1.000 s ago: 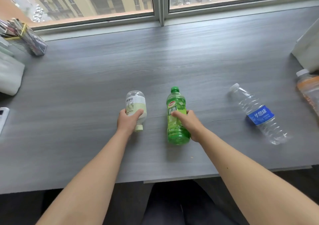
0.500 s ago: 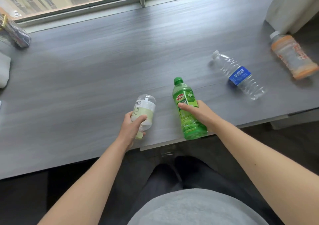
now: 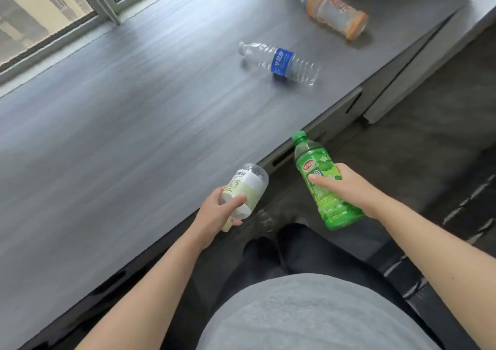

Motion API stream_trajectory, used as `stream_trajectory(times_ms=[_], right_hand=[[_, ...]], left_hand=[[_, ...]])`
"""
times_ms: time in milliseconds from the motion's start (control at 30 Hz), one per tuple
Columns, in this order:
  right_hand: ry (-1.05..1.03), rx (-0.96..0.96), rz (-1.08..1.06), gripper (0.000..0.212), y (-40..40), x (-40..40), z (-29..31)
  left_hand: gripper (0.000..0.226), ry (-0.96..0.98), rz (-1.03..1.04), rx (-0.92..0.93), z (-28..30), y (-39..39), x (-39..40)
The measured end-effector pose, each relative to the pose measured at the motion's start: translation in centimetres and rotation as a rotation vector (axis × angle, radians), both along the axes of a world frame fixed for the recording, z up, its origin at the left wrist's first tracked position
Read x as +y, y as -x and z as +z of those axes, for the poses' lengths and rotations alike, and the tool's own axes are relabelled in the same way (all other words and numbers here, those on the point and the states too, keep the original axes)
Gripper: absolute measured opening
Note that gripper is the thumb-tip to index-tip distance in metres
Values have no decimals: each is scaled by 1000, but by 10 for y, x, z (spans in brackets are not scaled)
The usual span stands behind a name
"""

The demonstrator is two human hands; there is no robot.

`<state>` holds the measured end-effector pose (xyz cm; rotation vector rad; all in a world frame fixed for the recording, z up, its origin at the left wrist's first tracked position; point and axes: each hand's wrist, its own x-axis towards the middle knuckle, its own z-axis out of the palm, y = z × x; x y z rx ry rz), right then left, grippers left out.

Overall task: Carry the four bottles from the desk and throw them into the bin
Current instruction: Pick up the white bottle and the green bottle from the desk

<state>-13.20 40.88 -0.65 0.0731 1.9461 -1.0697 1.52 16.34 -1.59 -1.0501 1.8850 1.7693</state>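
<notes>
My left hand (image 3: 214,212) grips the pale bottle (image 3: 245,191), my right hand (image 3: 349,185) the green bottle (image 3: 320,180); the clear bottle (image 3: 280,62) and orange bottle (image 3: 335,12) lie on the desk (image 3: 134,108); no bin in sight.

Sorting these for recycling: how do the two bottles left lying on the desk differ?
The water bottle is clear with a blue label; the orange bottle has an orange-and-white wrap. The water bottle is slimmer and lies nearer the desk's front edge; the orange bottle is stouter and lies at the far corner. Both lie on their sides, untouched.
</notes>
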Motion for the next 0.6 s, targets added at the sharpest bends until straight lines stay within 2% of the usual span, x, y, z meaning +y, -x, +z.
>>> stream_trajectory(times_ms=[100, 333, 500, 600], right_hand=[[-81, -7, -93, 73, -10, 54, -16], [-331, -89, -184, 63, -39, 192, -51], [-421, -131, -295, 64, -54, 258, -60], [-392, -146, -365, 53, -51, 281, -65]], left_hand=[[57, 170, -210, -41, -6, 10, 23], [72, 452, -464, -110, -34, 51, 79], [80, 515, -547, -146, -49, 79, 112], [77, 531, -602, -142, -52, 97, 129]])
